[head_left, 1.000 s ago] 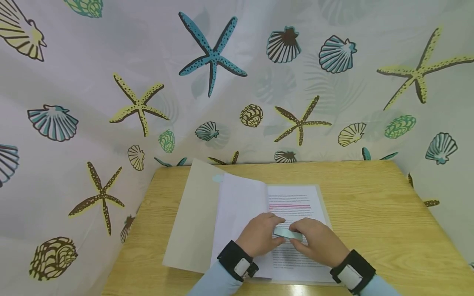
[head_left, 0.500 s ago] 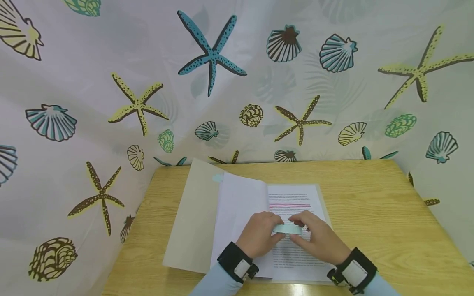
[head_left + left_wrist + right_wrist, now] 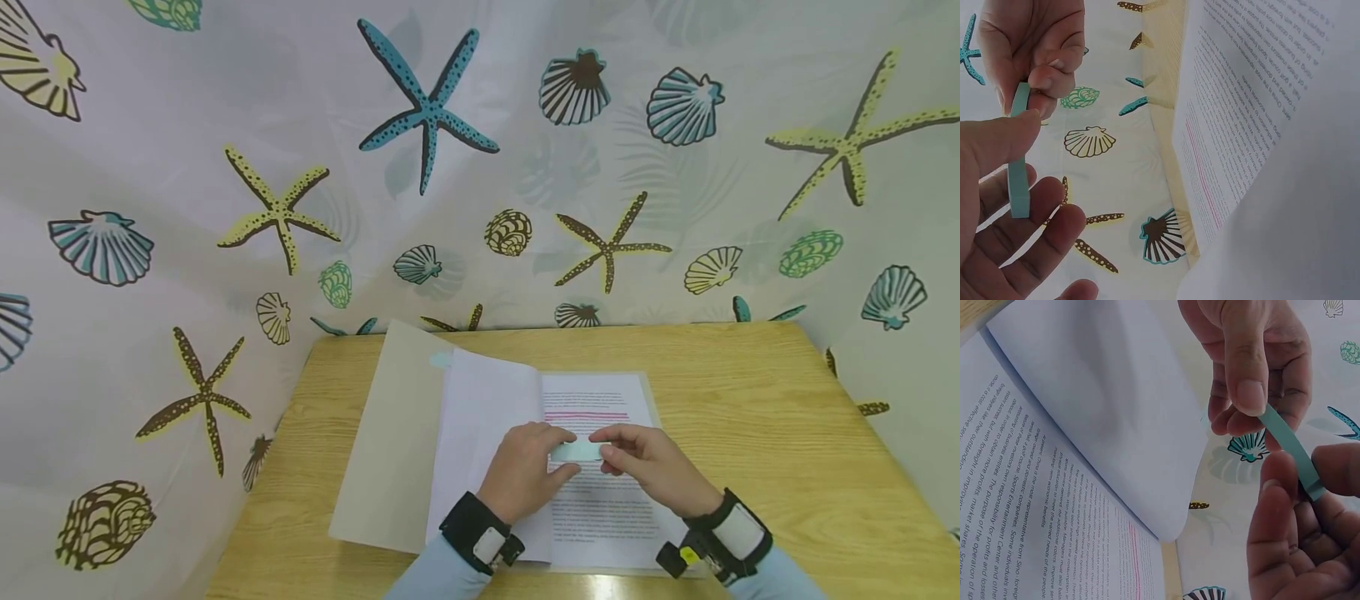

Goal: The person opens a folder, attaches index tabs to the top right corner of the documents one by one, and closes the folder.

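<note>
A narrow pale teal pad of sticky notes is held level above the printed page, its long side running between both hands. At its left end my left hand pinches it; the left wrist view shows the thumb on one face and the fingers behind. My right hand pinches the other end between thumb and fingertips. In the right wrist view the pad bows slightly along its length. Pink lines mark text near the top of the page.
The page belongs to an open folder lying on the wooden table. A turned white sheet covers the folder's left part. A small pale blue tab shows near its top. Behind hangs a seashell-patterned cloth.
Both hands have lifted slightly away from me with the pad. The pad has turned so its broad face shows. The right hand has rolled and regripped its end, its wrist moving outward.
</note>
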Available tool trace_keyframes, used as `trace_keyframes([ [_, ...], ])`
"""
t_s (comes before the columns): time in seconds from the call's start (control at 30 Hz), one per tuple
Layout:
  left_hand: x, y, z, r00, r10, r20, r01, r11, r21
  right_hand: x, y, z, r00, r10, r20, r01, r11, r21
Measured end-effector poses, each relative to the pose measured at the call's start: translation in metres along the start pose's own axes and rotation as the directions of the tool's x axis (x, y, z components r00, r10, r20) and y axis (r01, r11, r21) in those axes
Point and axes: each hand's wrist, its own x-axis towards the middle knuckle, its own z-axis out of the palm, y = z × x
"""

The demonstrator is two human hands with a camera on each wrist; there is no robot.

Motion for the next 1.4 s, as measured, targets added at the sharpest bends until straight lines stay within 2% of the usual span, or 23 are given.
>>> trace_keyframes([
  [0.2, 0.0, -0.001, 0.001, 0.999, 0.031, -0.012, -0.031, 0.999, -0.015, 0.001, -0.003, 0.004, 0.999, -0.016, -0.05, 0.015, 1.0, -0.027],
  [0.47, 0.002, -0.001, 0.002, 0.997, 0.065, -0.035, -0.066, 0.997, -0.037, 0.003, -0.003, 0.007, 0.991, 0.005, -0.135, -0.013, 0.998, -0.061],
  [0.9, 0.002, -0.001, 0.0, 0.986, 0.111, -0.12, -0.12, 0.991, -0.065, 0.002, 0.0, 0.005, 0.987, 0.06, -0.151, -0.053, 0.997, 0.047],
  [1.03, 0.003, 0.0, -0.001, 0.984, 0.122, -0.127, -0.128, 0.991, -0.042, 0.002, -0.003, 0.006, 0.987, 0.098, -0.131, -0.095, 0.995, 0.027],
  [1.17, 0.003, 0.002, 0.001, 0.982, 0.146, -0.116, -0.151, 0.988, -0.032, 0.003, -0.003, 0.01, 0.993, 0.071, -0.097, -0.073, 0.997, -0.022],
  [1.27, 0.002, 0.004, 0.002, 0.982, 0.148, -0.116, -0.151, 0.988, -0.02, 0.005, -0.001, 0.013, 0.988, 0.013, -0.151, -0.027, 0.996, -0.09],
  [1.33, 0.0, 0.004, 0.004, 0.983, 0.127, -0.131, -0.129, 0.992, -0.007, 0.007, 0.0, 0.015, 0.973, -0.045, -0.228, 0.003, 0.984, -0.18],
  [1.4, -0.002, 0.005, 0.006, 0.984, 0.092, -0.151, -0.094, 0.996, -0.006, 0.007, 0.001, 0.016, 0.942, -0.142, -0.304, 0.044, 0.95, -0.309],
])
